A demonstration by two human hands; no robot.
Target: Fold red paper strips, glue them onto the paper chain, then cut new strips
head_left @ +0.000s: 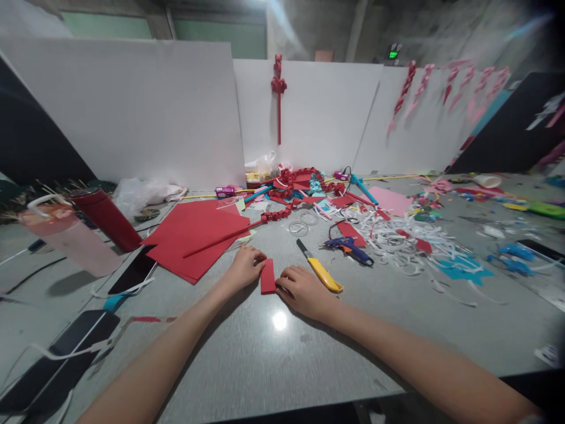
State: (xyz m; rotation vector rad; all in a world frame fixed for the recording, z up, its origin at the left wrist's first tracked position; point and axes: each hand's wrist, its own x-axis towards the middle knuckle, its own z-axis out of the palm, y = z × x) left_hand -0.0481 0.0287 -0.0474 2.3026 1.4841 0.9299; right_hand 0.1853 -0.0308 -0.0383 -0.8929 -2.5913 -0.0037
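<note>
A small folded piece of red paper [267, 278] lies between my hands near the middle of the table. Closed at its upper left edge, my left hand [244, 268] has thumb and fingertips on the paper. My right hand [305, 292] grips the opposite edge lower down, its fingers curled in. Just beyond the right hand rests a yellow utility knife [324, 274] with its dark blade pointing away. Large red sheets [198, 232] are stacked beyond my left hand, and a thin red paper stick [220, 239] with a braided end lies across them.
A blue glue gun [348, 248] and white paper scraps [397, 235] spread to the right. On the left stand a pink bottle [73, 241] and a red tumbler [108, 221], near phones [66, 353] and cables. White boards [318, 112] form a back wall with red paper braids hanging.
</note>
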